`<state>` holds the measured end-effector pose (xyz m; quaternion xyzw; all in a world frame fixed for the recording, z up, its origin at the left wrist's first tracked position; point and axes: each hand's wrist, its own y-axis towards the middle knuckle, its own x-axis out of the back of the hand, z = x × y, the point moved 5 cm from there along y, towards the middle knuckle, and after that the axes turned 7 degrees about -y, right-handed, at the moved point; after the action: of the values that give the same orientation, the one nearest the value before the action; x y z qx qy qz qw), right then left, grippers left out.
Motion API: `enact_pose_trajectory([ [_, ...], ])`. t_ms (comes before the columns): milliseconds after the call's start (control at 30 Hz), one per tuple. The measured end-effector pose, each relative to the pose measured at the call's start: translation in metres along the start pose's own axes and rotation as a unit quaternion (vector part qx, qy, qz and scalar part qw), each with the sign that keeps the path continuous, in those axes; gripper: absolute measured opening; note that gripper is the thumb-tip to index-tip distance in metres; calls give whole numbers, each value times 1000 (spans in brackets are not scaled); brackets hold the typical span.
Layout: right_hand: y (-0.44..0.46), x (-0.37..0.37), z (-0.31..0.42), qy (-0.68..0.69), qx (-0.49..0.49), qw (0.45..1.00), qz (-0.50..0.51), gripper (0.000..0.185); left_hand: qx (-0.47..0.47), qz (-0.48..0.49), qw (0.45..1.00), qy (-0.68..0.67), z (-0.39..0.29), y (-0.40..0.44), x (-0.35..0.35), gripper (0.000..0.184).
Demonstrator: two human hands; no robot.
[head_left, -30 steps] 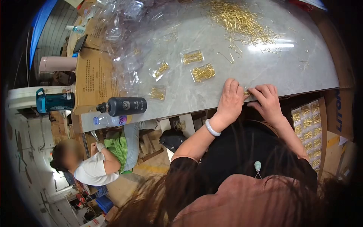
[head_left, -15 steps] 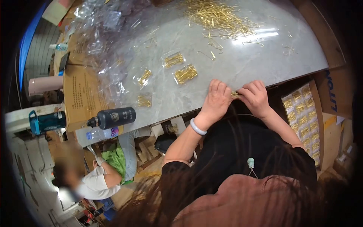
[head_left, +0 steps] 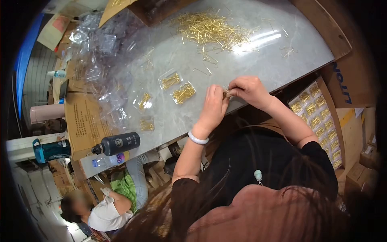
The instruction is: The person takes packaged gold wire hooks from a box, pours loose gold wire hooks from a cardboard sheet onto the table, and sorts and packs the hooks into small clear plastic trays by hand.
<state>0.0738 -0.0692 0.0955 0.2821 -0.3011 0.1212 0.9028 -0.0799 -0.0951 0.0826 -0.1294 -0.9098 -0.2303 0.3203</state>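
At the table's near edge, my left hand [head_left: 212, 105] is closed around a small bunch of gold wire hooks [head_left: 226, 93], mostly hidden by the fingers. My right hand [head_left: 250, 89] pinches the same bunch from the other side, fingertips almost meeting the left hand's. Just left of my hands, clear bags of gold hooks [head_left: 184, 93] lie on the grey table [head_left: 242, 68]. Beyond them spreads a large loose pile of gold hooks [head_left: 211, 30], with several strays around it.
Empty clear plastic bags [head_left: 102, 48] heap up at the left. A dark bottle [head_left: 119, 144] and a plastic water bottle [head_left: 105, 161] lie near the left corner. An open carton [head_left: 151, 12] stands behind. At right, a box holds packed bags [head_left: 316, 113]. Another person [head_left: 111, 213] sits lower left.
The view has shifted, so the table's contents appear further left and more of the carton shows. My right hand has turned, its fingers now pinching the bunch from above.
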Motion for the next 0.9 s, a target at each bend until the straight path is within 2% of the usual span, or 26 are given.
enact_pose_trajectory([
  [67, 14, 7, 1, 52, -16, 998, -18, 16, 59, -10, 997, -41, 0, 9, 3, 17],
  [100, 20, 10, 1, 79, -23, 996, -26, 15, 136, -7, 971, -196, 3, 10, 0, 14],
  [133, 23, 8, 0, 114, -28, 993, -19, 14, 210, -2, 915, -346, 5, 10, -6, 12],
  [167, 24, 3, -2, 150, -33, 988, -11, 13, 277, 5, 829, -486, 6, 8, -14, 10],
  [267, 18, -2, -11, 190, -85, 977, 40, 16, 304, 43, 701, -644, 8, 5, -32, 11],
  [367, 11, -4, -11, 199, -138, 964, 108, 19, 360, 91, 592, -715, 13, -5, -44, 19],
  [400, 9, -5, -10, 202, -152, 959, 131, 20, 361, 82, 576, -729, 6, -6, -44, 20],
  [500, 11, -8, -10, 201, -48, 953, 221, 30, 343, 72, 517, -781, -12, -3, -46, 23],
  [600, 10, 8, -4, 199, -49, 970, 132, 49, 302, 70, 436, -845, -5, -6, -55, 28],
  [667, 2, 20, 9, 147, 4, 983, 109, 60, 292, 32, 392, -872, 3, -9, -61, 32],
  [700, -3, 23, 14, 121, 30, 987, 97, 65, 308, -6, 403, -862, 2, -7, -58, 32],
  [800, -13, 19, 22, -1, 126, 991, 31, 60, 359, -93, 443, -816, -7, -3, -46, 35],
  [833, -16, 16, 25, -48, 157, 986, 9, 59, 324, -45, 414, -850, -5, -3, -49, 35],
  [867, -20, 10, 24, -45, 156, 987, -13, 45, 287, 4, 382, -879, 3, -4, -55, 36],
  [900, -21, 11, 26, -69, 168, 983, -22, 42, 248, 52, 348, -903, -3, -1, -53, 37],
])
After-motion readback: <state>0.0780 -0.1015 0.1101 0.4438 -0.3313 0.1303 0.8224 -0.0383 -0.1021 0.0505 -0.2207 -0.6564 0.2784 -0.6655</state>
